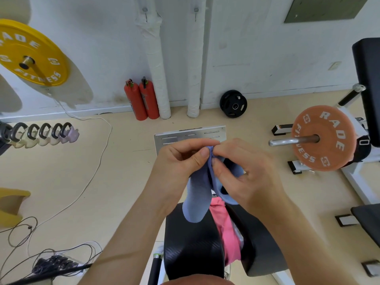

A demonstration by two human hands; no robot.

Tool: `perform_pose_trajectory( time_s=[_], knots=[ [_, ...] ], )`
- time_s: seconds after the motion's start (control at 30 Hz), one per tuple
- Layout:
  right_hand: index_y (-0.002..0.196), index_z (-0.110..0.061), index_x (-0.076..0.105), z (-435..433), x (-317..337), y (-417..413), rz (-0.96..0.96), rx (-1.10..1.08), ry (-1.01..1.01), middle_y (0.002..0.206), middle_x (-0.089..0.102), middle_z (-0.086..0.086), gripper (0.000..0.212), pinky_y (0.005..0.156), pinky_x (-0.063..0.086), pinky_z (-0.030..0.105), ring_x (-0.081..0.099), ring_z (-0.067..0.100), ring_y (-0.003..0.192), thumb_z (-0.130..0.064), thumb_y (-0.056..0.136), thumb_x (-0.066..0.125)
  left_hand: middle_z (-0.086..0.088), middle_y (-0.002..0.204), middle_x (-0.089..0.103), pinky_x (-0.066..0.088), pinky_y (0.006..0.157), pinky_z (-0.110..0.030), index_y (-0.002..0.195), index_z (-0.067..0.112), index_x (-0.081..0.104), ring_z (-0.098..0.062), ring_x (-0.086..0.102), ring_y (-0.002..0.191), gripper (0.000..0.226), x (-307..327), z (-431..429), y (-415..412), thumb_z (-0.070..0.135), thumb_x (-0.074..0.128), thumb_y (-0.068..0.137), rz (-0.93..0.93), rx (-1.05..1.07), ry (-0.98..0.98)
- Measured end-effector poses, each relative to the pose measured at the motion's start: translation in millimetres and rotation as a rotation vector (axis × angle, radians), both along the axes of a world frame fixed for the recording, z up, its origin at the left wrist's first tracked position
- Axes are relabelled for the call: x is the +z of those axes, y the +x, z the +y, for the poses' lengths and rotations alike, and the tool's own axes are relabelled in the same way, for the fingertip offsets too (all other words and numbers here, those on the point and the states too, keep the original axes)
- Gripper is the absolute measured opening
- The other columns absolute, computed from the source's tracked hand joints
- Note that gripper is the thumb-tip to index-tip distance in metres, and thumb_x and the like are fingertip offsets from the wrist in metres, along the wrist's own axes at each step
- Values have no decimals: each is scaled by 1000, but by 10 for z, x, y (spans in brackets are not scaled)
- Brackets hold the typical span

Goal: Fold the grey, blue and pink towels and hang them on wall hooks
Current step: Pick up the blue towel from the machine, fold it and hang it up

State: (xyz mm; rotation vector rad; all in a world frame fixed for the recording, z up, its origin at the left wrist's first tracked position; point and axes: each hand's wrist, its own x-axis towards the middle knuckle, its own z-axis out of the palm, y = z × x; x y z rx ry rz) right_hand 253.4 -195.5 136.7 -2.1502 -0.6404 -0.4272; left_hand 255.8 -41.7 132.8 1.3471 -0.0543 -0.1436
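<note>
The left hand (181,161) and right hand (244,167) meet in mid-air, each grip closed on the blue towel (195,200) — thumbs and fingertips pinch its bunched top edge together, and the rest hangs down over the black counter (191,247). The pink towel (227,225) lies beneath it in the gap between the counter's two pads (partly hidden by the right forearm). Two hooks (145,10) sit high on the wall, well apart from the hands.
</note>
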Motion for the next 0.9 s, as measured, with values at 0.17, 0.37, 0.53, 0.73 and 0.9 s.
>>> perform_pose_trajectory(
  time_s=[0.17, 0.37, 0.53, 0.73, 0.9],
  knots=[
    [89, -14, 70, 27, -15, -19, 96, -28, 115, 80, 67, -8, 14, 72, 49, 24, 62, 9, 79, -16, 86, 57, 4, 83, 73, 51, 82, -26, 84, 27, 75, -15, 67, 88, 19, 66, 30, 32, 13, 63, 78, -65, 28, 143],
    [88, -11, 72, -2, -7, 22, -83, -48, -76, 82, 70, -1, 15, 73, 47, 24, 58, 10, 78, -9, 86, 57, 13, 87, 72, 44, 78, -8, 87, 22, 73, 3, 63, 88, 25, 138, 24, -14, -1, 66, 82, -270, 102, 373],
    [96, -31, 64, 63, 74, -28, 226, -120, 81, 84, 68, -12, 15, 70, 50, 19, 62, 6, 79, -27, 83, 56, 15, 82, 61, 35, 66, -7, 84, 19, 67, 4, 49, 69, 7, 141, 41, -1, 13, 65, 81, -581, 172, 787],
    [79, -20, 68, -130, -487, 202, 523, -181, -271, 73, 67, 1, 17, 69, 52, 39, 61, 21, 72, -10, 86, 55, 27, 58, 53, 31, 57, -4, 80, 24, 62, 5, 46, 52, 12, 217, 131, 79, 12, 59, 83, -525, 153, 766],
    [63, -18, 53, -562, -1127, 213, 979, -235, -748, 79, 63, 12, 25, 68, 48, 33, 60, 29, 75, -4, 82, 59, 20, 71, 57, 37, 57, -15, 82, 32, 56, -2, 44, 53, 22, 65, 466, 308, 11, 54, 88, -352, 379, 610]
  ],
)
